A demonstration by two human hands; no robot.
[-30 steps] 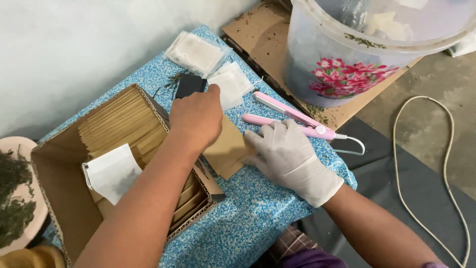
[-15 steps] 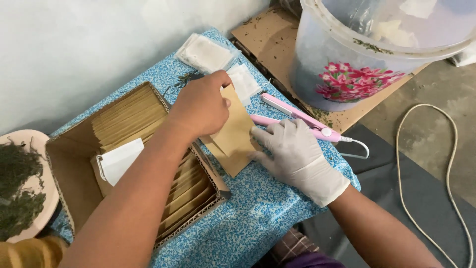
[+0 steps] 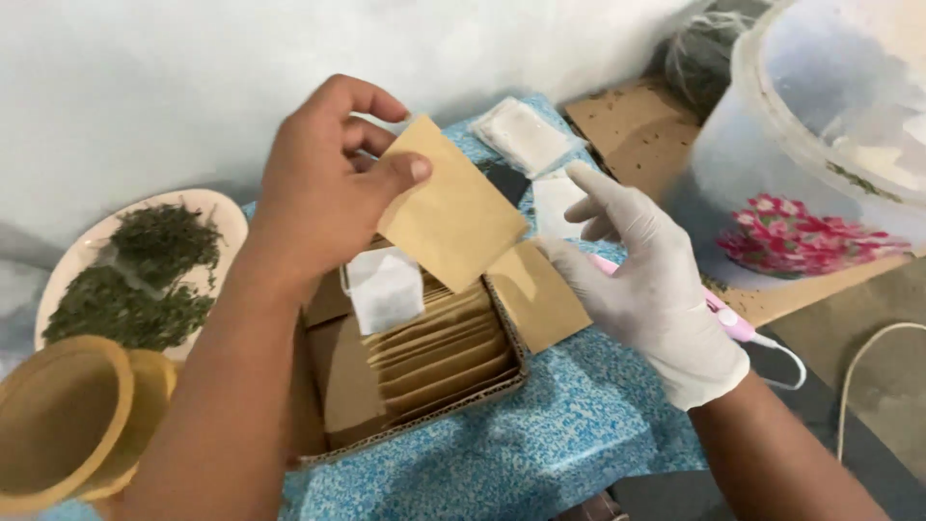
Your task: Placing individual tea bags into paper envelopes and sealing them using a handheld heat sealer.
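Observation:
My bare left hand (image 3: 323, 188) holds a flat brown paper pouch (image 3: 451, 217) by its upper corner, lifted above a cardboard box (image 3: 502, 381) packed with a row of similar brown pouches (image 3: 439, 342). A small white filter bag (image 3: 384, 287) lies on top of the row. My right hand (image 3: 648, 280), in a white glove, hovers just right of the pouch with its fingers spread, holding nothing. The box rests on a blue speckled cloth (image 3: 579, 425).
A round tray of dried green leaves (image 3: 145, 270) and a tan funnel-shaped cup (image 3: 68, 425) sit at the left. White packets (image 3: 524, 133), a dark small object and a pink corded tool (image 3: 738, 326) lie behind. A translucent flowered bucket (image 3: 820, 164) stands on cardboard at the right.
My left hand has lifted one brown pouch up out of the box. My right hand has left the pink tool and risen beside the pouch. The view has shifted left.

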